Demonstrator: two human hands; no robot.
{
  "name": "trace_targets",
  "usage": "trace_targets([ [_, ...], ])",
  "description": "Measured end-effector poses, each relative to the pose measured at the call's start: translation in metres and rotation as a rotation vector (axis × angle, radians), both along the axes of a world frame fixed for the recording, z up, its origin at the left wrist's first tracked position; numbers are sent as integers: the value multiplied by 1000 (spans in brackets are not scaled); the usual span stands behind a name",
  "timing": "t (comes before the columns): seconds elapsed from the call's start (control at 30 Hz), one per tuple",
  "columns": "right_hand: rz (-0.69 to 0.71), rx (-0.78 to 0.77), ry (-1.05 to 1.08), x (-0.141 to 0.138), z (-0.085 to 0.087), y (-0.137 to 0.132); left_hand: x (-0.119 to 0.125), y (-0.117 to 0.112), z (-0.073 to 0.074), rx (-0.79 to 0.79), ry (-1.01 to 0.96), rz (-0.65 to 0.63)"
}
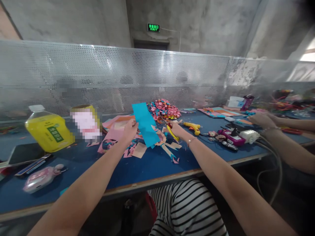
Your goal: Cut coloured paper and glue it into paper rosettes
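My left hand [131,128] pinches the left edge of a blue sheet of paper [145,124], which is tilted up above the table. In my right hand [177,129] is a pair of scissors with yellow handles [172,132]; their blades point away toward the paper's right side, and I cannot tell whether they touch it. Pink and orange paper sheets [115,126] lie behind and left of my left hand. Cut strips and scraps [169,152] are scattered under the blue paper. A heap of small coloured paper pieces [164,109] rises behind both hands.
A yellow glue gun [192,127] and a purple-and-white power strip [233,136] lie to the right. A bottle of yellow liquid [49,129], a yellow tub [86,123] and a pink case [40,178] are at left. A perforated metal panel [118,75] borders the back. Another person's hands [264,120] work at far right.
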State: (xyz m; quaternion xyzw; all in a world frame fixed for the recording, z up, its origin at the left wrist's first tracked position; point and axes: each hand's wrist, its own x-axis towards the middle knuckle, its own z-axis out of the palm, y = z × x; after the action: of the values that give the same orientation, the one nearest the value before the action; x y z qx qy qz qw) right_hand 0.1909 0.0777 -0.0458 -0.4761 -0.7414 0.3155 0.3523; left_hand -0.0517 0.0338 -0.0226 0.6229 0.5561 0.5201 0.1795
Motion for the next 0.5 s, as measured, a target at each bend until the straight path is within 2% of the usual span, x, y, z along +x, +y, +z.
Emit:
trace_targets([
  [0.1,-86,38,-113,2,3,0,2,-1,3,36,12,10],
  [0.2,-74,17,-71,3,4,-1,2,0,2,42,21,11],
  [0.37,72,-218,184,5,5,-3,-6,5,-3,-12,-29,85],
  [0.5,73,-343,245,8,8,-6,-17,9,-5,-9,1,209],
])
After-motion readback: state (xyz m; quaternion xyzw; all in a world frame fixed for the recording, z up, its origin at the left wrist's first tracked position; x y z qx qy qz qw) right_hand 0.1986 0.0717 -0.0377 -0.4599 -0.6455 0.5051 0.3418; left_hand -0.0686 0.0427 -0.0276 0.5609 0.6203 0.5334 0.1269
